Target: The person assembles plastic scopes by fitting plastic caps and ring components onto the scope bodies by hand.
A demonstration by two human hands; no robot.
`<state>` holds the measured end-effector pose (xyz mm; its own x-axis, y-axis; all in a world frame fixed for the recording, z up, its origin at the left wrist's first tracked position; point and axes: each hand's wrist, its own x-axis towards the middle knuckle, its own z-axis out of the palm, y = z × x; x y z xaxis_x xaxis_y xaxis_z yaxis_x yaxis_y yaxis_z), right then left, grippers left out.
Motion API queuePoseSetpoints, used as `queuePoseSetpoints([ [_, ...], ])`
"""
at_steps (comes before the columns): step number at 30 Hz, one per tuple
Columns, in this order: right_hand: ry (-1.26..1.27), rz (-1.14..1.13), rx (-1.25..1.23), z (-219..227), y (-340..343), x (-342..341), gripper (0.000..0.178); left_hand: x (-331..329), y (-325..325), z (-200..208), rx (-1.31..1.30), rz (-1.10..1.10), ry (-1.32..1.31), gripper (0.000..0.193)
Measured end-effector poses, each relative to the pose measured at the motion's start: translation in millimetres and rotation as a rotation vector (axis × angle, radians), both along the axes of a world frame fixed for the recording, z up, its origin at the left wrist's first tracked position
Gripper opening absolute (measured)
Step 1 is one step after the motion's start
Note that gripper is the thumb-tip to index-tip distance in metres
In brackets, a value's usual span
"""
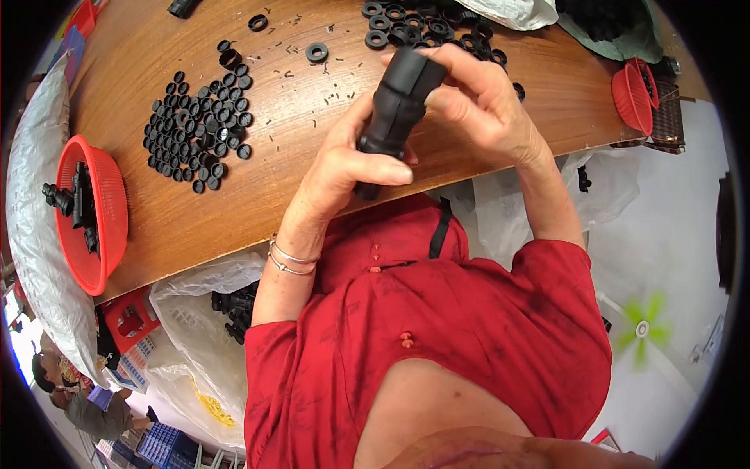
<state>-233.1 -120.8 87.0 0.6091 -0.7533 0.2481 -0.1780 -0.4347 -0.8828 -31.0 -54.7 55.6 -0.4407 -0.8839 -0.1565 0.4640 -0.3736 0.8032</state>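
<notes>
A black tube-shaped plastic part [397, 105], wide at its top end like a flashlight body, is held tilted above the table's near edge. My left hand [344, 164] is wrapped around its lower half, thumb across the front. At the wide upper end, my right hand [488, 102] grips the side with thumb and fingers. Beyond my hands lies a heap of black rings [402, 35]. Small round black caps [199, 129] are spread in a cluster to the left. A single black ring [308, 53] sits between the two groups, among tiny black scraps.
A red basket [116, 207] with black parts stands at the table's left edge, beside a long white sack [35, 195]. Another red basket [627, 102] is at the right corner. Clear plastic bags [176, 313] hang below the edge. Another person [98, 414] is far off, lower left.
</notes>
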Motion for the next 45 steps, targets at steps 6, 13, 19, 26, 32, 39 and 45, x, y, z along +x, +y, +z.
queuePoseSetpoints([
  [6,-0.008,0.023,-0.204,-2,22,2,0.028,3,7,0,-0.007,0.049,-0.284,0.063],
  [13,0.071,-0.087,-0.338,1,45,7,0.021,-7,16,3,-0.208,0.126,-0.593,0.059],
  [19,0.093,-0.101,-0.311,0,59,5,0.019,-11,24,5,-0.168,0.123,-0.613,0.062],
  [26,0.055,-0.204,-0.059,-11,75,2,0.020,-13,34,-1,-0.061,0.043,-0.552,0.054],
  [32,-0.528,-0.186,0.540,-37,109,-6,0.025,-20,62,-5,0.352,-0.026,0.154,0.047],
  [39,-0.396,-0.422,0.868,-87,180,-12,0.043,-42,110,-40,0.550,0.130,0.015,0.025],
  [45,-0.408,-0.330,1.267,-108,192,-6,0.048,-48,125,-70,0.545,0.296,-0.225,0.031],
])
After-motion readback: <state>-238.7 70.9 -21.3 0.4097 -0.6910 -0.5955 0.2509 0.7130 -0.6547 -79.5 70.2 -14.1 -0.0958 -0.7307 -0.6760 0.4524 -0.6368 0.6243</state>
